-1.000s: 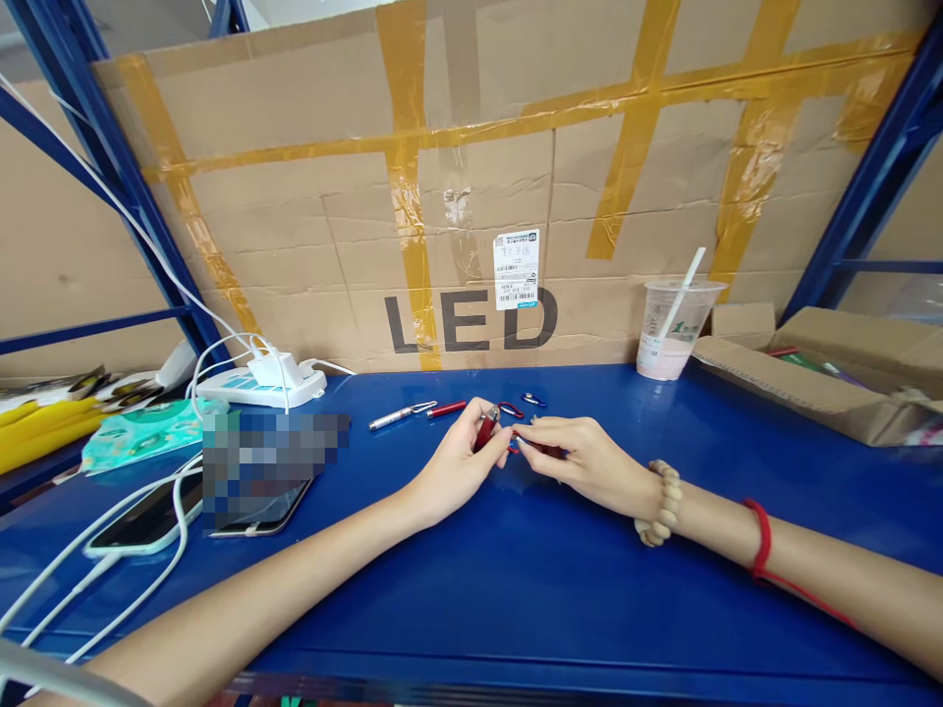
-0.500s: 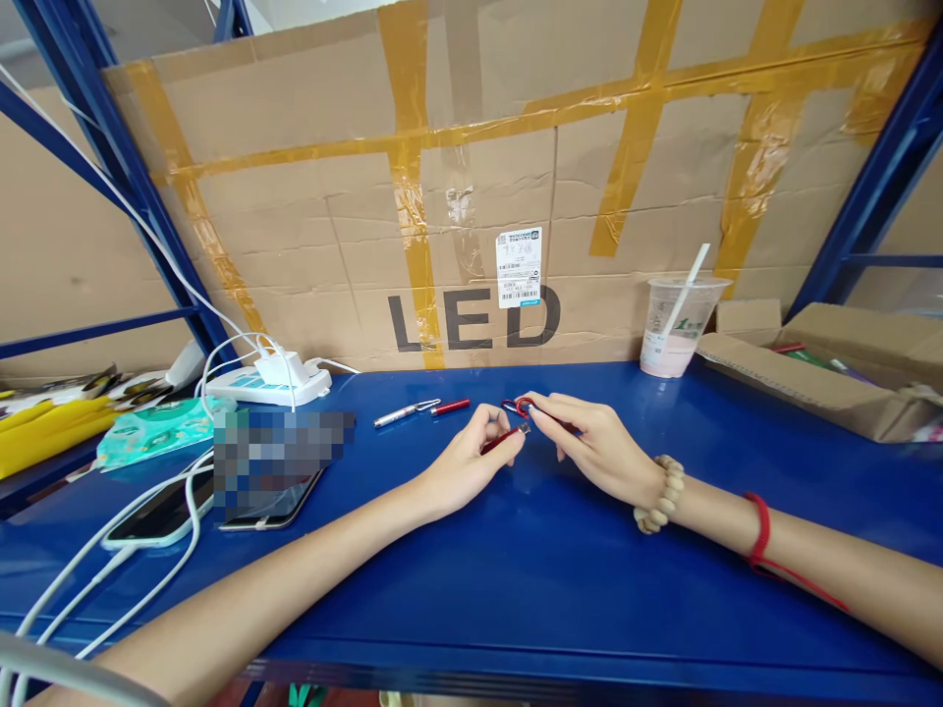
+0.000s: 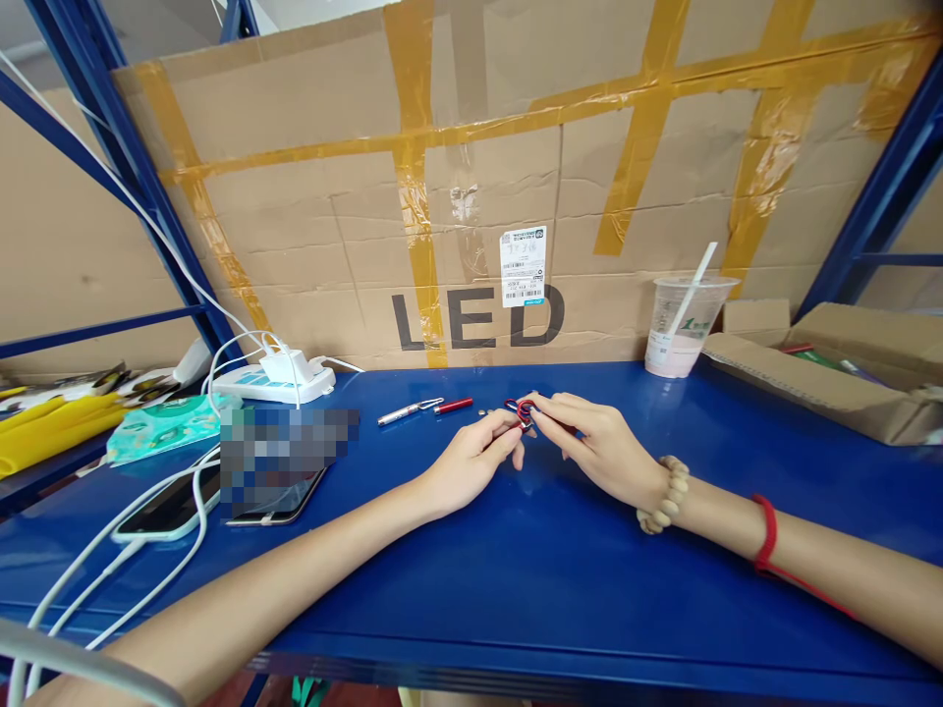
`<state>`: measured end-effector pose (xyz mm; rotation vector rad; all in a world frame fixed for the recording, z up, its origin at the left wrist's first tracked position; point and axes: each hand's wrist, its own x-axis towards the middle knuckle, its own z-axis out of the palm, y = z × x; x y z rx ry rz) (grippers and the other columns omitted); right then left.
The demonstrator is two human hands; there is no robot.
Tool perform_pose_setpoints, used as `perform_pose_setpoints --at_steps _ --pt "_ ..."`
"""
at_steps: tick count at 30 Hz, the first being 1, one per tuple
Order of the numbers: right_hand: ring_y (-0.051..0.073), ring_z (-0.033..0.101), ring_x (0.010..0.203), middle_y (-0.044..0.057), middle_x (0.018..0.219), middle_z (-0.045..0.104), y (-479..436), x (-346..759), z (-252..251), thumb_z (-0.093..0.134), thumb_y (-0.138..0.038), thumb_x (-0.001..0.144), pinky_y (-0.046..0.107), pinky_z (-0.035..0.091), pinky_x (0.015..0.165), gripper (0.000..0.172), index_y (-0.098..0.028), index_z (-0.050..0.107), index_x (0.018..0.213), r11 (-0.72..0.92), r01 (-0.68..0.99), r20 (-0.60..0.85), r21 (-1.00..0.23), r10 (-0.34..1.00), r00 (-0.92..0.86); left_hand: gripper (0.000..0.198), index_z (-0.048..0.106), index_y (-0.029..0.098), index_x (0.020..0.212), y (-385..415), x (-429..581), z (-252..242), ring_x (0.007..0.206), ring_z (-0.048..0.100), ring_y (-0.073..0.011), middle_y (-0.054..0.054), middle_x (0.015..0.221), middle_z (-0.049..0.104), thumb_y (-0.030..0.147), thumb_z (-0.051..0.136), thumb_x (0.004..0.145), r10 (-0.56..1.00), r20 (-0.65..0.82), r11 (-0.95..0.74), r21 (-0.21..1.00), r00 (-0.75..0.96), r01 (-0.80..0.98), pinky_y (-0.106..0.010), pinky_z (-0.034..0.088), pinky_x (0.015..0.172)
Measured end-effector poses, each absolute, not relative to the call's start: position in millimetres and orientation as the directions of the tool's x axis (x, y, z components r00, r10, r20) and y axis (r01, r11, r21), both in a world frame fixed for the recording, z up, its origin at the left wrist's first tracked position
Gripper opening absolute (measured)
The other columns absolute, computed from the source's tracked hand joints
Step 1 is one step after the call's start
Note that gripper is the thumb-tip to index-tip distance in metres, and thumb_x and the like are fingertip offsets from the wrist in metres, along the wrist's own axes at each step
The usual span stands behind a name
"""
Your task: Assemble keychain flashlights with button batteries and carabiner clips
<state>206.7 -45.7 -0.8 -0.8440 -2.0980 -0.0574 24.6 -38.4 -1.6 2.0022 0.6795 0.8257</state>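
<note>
My left hand (image 3: pixel 475 457) is closed, its thumb and fingertips pinched on a small red metal tube (image 3: pixel 526 425). Only the tube's end shows; my fingers hide the rest. Right beside it, my right hand (image 3: pixel 600 442) pinches a red carabiner clip (image 3: pixel 525 407) from the right. Whatever lies under its palm is hidden. The fingertips of both hands nearly meet above the blue shelf. Behind my left hand are tiny pale pieces (image 3: pixel 483 412), too small to name. Farther left lie a red tube (image 3: pixel 453 405) and a silver penlight-like tube (image 3: pixel 399 414) with a clip.
A plastic cup with a straw (image 3: pixel 682 329) stands at the back right, beside an open cardboard box (image 3: pixel 817 378). To the left are a phone (image 3: pixel 166 511) on a white cable, a dark tablet-like device (image 3: pixel 276 511) and a power strip (image 3: pixel 276 383). A large carton (image 3: pixel 354 236) closes the back.
My left hand has turned and come closer to the carabiner. Its red tube, plainly visible before, is now mostly covered. Tiny pale pieces now show behind that hand. My right hand keeps its pinch.
</note>
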Motion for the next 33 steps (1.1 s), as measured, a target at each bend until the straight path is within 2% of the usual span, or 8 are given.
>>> perform_pose_setpoints --at_steps 4,8,11,16,20,26,29,33 --pt "0.013 0.054 0.068 0.002 0.072 0.058 -45.7 207.5 -1.1 0.039 -0.026 0.092 0.024 0.046 0.070 0.029 -0.017 0.061 0.107 0.775 0.588 0.732 -0.232 0.537 -0.418 0.029 0.044 0.017 0.093 -37.0 25.0 -3.1 0.053 0.032 -0.0081 0.002 0.066 0.049 0.044 0.035 0.089 0.723 0.269 -0.434 0.893 0.637 0.116 -0.022 0.027 0.054" --pt "0.013 0.053 0.065 0.001 0.067 0.056 -45.6 208.1 -0.9 0.038 -0.029 0.092 0.024 0.046 0.066 0.031 -0.017 0.061 0.110 0.758 0.609 0.728 -0.234 0.551 -0.407 0.029 0.043 0.017 0.094 -37.2 25.3 -2.6 0.049 0.026 -0.0068 0.003 0.065 0.048 0.044 0.035 0.089 0.748 0.261 -0.381 0.922 0.610 0.074 -0.023 0.024 0.051" --pt "0.015 0.056 0.071 0.004 0.076 0.060 -43.6 208.7 -2.4 0.036 -0.031 0.093 0.026 0.047 0.071 0.035 -0.018 0.058 0.115 0.736 0.629 0.696 -0.251 0.589 -0.411 0.028 0.046 0.016 0.096 -36.7 25.2 -2.3 0.054 0.035 -0.0080 0.003 0.065 0.049 0.042 0.036 0.089 0.759 0.293 -0.413 0.907 0.581 0.081 -0.023 0.029 0.054" --pt "0.020 0.055 0.101 0.007 0.101 0.062 -36.3 211.9 -9.6 0.032 -0.036 0.093 0.035 0.048 0.083 0.041 -0.024 0.046 0.129 0.685 0.684 0.590 -0.250 0.668 -0.453 0.024 0.053 0.016 0.098 -32.6 21.8 -0.3 0.074 0.052 -0.0128 0.000 0.072 0.055 0.034 0.040 0.089 0.791 0.371 -0.516 0.831 0.487 0.205 -0.026 0.038 0.074" --pt "0.020 0.055 0.103 0.005 0.105 0.060 -35.0 213.2 -11.1 0.032 -0.036 0.093 0.033 0.050 0.080 0.041 -0.029 0.042 0.132 0.680 0.691 0.564 -0.245 0.680 -0.469 0.025 0.056 0.016 0.100 -27.0 16.9 1.7 0.077 0.054 -0.0142 -0.001 0.075 0.058 0.034 0.041 0.088 0.798 0.413 -0.558 0.782 0.439 0.277 -0.027 0.039 0.077" --pt "0.017 0.060 0.082 0.005 0.094 0.062 -39.8 210.8 -4.8 0.032 -0.037 0.093 0.030 0.050 0.072 0.041 -0.024 0.046 0.129 0.637 0.708 0.580 -0.305 0.714 -0.393 0.024 0.053 0.016 0.102 -25.6 17.2 1.4 0.071 0.050 -0.0124 -0.001 0.075 0.058 0.031 0.041 0.088 0.800 0.393 -0.523 0.827 0.454 0.205 -0.025 0.039 0.071" --pt "0.018 0.060 0.090 0.006 0.097 0.063 -39.5 210.6 -5.3 0.034 -0.038 0.092 0.030 0.050 0.077 0.041 -0.023 0.048 0.128 0.651 0.697 0.593 -0.302 0.700 -0.398 0.022 0.050 0.017 0.099 -30.2 20.0 2.5 0.066 0.046 -0.0105 0.001 0.071 0.052 0.034 0.042 0.088 0.815 0.353 -0.466 0.871 0.460 0.157 -0.024 0.037 0.066" --pt "0.020 0.057 0.103 0.006 0.105 0.061 -38.4 212.1 -9.0 0.032 -0.038 0.093 0.031 0.049 0.083 0.042 -0.025 0.044 0.131 0.703 0.678 0.583 -0.215 0.650 -0.488 0.023 0.044 0.018 0.086 -35.5 23.3 4.2 0.058 0.037 -0.0071 0.004 0.069 0.042 0.041 0.046 0.086 0.860 0.275 -0.347 0.933 0.430 0.098 -0.022 0.034 0.059"
